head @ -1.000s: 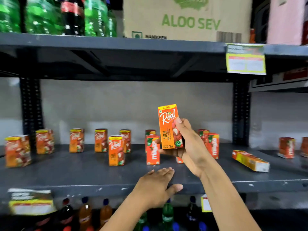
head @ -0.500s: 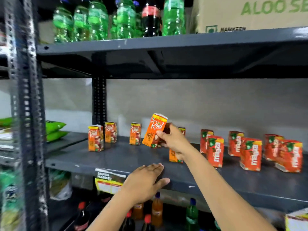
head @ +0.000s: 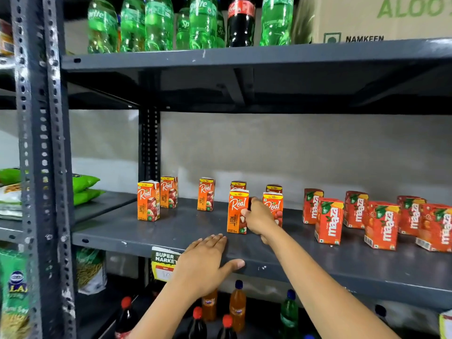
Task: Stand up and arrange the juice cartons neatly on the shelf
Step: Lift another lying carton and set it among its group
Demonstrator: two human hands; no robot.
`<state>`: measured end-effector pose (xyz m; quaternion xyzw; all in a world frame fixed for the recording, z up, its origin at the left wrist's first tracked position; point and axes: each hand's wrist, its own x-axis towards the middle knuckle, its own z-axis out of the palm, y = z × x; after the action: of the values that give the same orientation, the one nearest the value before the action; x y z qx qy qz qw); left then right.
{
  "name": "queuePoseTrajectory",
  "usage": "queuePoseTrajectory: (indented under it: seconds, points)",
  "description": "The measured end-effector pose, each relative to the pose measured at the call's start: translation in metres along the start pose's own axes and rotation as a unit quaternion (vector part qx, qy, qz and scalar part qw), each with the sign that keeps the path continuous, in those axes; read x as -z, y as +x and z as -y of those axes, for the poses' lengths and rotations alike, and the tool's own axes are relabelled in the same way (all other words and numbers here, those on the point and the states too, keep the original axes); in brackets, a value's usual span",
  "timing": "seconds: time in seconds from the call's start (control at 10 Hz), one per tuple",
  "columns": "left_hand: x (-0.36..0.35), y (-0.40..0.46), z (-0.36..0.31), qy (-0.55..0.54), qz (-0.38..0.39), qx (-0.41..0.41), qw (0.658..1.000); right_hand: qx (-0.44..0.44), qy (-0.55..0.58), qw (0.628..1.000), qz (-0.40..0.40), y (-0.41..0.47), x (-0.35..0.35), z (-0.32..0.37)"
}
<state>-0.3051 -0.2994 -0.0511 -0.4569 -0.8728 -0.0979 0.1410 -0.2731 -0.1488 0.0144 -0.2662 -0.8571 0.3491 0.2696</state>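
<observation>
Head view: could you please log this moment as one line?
right hand: holds Litchi carton upright on shelf | left hand: flat on shelf edge

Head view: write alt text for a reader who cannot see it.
A person's right hand grips an upright orange Real litchi juice carton standing on a grey metal shelf, while the left hand rests flat on the shelf's front edge. More Real cartons stand to the left, red Maaza cartons to the right.
</observation>
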Motion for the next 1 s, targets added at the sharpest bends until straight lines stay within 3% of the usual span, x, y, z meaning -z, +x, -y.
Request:
queuePoseTrajectory:
  seconds: [0.4, 0.7, 0.9, 1.0]
  points:
    - [0.000, -0.001, 0.000, -0.002, -0.009, -0.001, 1.000, -0.007, -0.004, 1.000, 0.003, -0.002, -0.006, 0.006]
    - [0.011, -0.001, -0.035, -0.043, -0.017, 0.004, 0.999, 0.056, -0.116, 0.989, 0.067, -0.071, 0.040, -0.010]
    - [0.010, 0.026, -0.135, -0.079, -0.024, -0.086, 0.993, 0.044, -0.105, 0.993, -0.012, -0.107, 0.143, -0.044]
    - [0.003, 0.043, -0.193, -0.081, 0.004, -0.136, 0.987, 0.004, -0.111, 0.989, -0.101, -0.109, 0.212, -0.084]
